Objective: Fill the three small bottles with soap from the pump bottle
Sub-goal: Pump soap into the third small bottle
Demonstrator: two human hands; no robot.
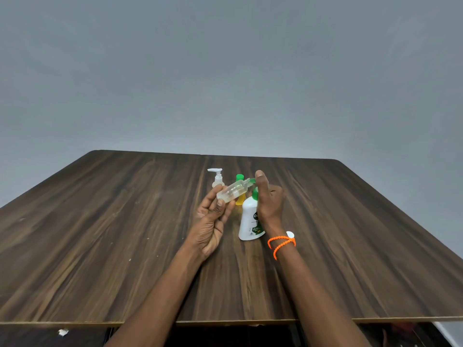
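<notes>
The left hand (213,219) pinches a small clear plastic bottle (233,191), tilted, its neck pointing up-right toward the green pump nozzle. The right hand (269,199) presses down on the white pump bottle (249,221), its fingers together.

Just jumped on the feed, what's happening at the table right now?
A person is filling a small clear bottle from the white pump bottle. The left hand holds the clear bottle tilted, its open neck up at the green pump spout, while the right hand presses on the pump head. Behind them on the wooden table stand a small pump-top bottle and a yellow bottle with a green cap.
</notes>
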